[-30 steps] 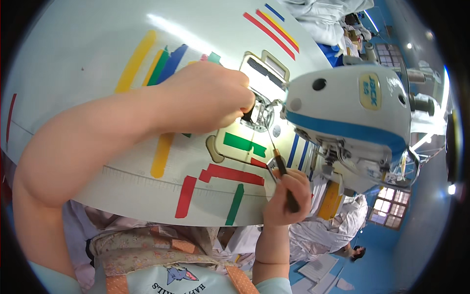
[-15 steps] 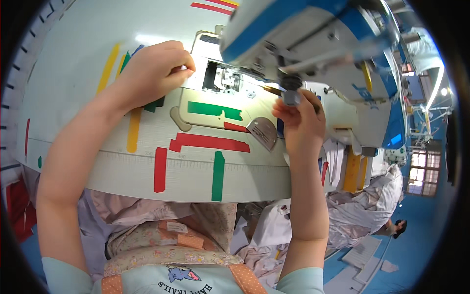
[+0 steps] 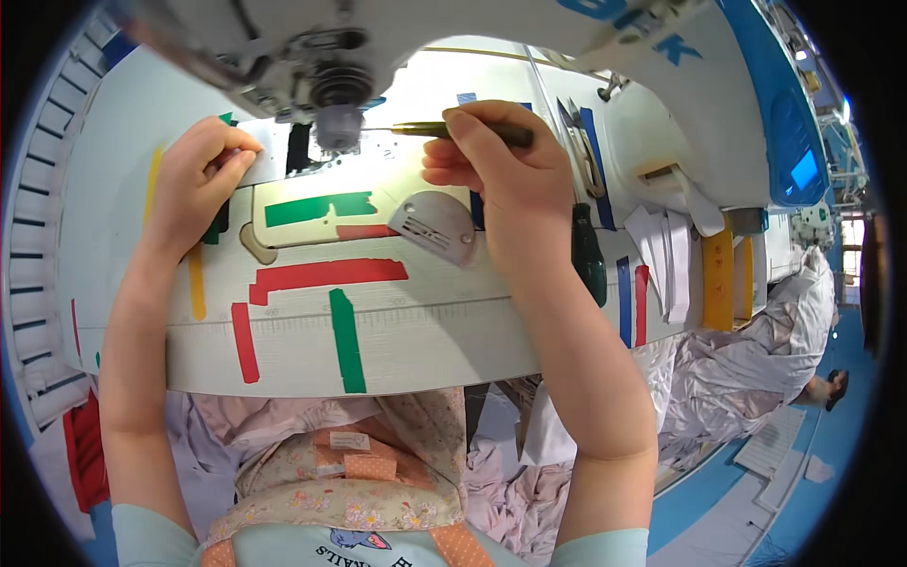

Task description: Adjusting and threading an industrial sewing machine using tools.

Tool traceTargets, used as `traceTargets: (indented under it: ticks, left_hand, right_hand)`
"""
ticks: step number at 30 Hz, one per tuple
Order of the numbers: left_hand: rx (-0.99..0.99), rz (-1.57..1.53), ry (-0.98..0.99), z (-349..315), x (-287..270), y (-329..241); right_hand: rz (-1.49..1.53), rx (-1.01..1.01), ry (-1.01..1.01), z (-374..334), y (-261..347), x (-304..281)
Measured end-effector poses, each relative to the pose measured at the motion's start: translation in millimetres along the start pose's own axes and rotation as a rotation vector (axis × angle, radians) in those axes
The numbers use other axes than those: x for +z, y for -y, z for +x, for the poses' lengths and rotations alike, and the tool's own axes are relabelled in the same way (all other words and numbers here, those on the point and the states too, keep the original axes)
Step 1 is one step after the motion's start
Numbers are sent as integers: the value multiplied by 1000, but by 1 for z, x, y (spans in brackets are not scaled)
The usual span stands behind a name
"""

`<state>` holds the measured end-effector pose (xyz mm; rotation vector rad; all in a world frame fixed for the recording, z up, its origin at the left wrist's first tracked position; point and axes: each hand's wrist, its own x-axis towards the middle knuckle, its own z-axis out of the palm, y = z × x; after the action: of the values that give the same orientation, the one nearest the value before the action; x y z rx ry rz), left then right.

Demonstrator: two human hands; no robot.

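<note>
My right hand grips a slim screwdriver with a dark olive handle and brass-coloured collar. Its thin shaft points left toward the opening in the sewing machine bed, beneath the blurred needle-bar area. The tip is hard to make out against the bright light. My left hand is pinched closed at the metal slide plate, left of the opening; what its fingertips hold, if anything, is hidden. A loose half-round needle plate lies on the bed, between my hands and nearer me.
The machine's arm overhangs the far side. Scissors and a green-handled tool lie right of my right hand. Red tape and green tape mark the table. A yellow box and white strips sit further right.
My view has swung, so the machine appears further left and more of the right side shows. The screwdriver now appears side-on in my right hand. My left hand remains pinched beside the opening.
</note>
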<state>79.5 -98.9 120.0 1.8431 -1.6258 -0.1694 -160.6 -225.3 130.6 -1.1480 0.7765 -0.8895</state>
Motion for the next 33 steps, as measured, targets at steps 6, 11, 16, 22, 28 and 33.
traceTargets:
  ticks: [6,11,16,22,28,33]
  left_hand:
    - [-12,136,-9,-1,-3,-7]
    - [23,96,-29,1,2,0]
    - [32,91,-26,0,-3,0]
    - [-13,94,-21,-1,-3,-5]
    - [-58,-20,-9,-12,-5,6]
    - [-31,-59,-11,-16,-2,5]
  right_hand:
    - [25,17,-64,-3,7,-6]
    - [-143,-38,7,-1,-2,-2]
    - [-256,-194,-33,-7,3,-4]
    - [-344,-152,81,0,-5,2]
    - [-268,-180,-5,-15,2,-5]
    - [-176,-73,-5,-10,1,4]
